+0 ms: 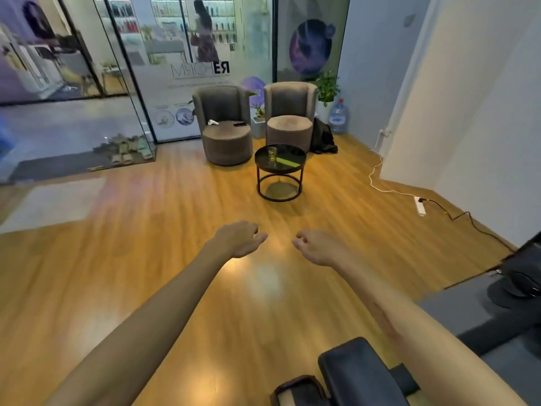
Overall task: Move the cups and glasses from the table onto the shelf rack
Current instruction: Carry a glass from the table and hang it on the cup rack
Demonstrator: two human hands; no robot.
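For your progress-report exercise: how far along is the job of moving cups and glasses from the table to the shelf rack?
Done: nothing shows as done; no shelf rack is in view. In hand: nothing; the left hand and right hand are empty, stretched forward over the wooden floor. Left: one glass stands on the round black side table ahead, out of reach, beside a green strip.

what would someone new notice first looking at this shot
Two bare arms reach forward over the wooden floor, the left hand and right hand loosely curled and holding nothing. Beyond them a small round black table carries a single glass beside a green strip, in front of two grey armchairs.
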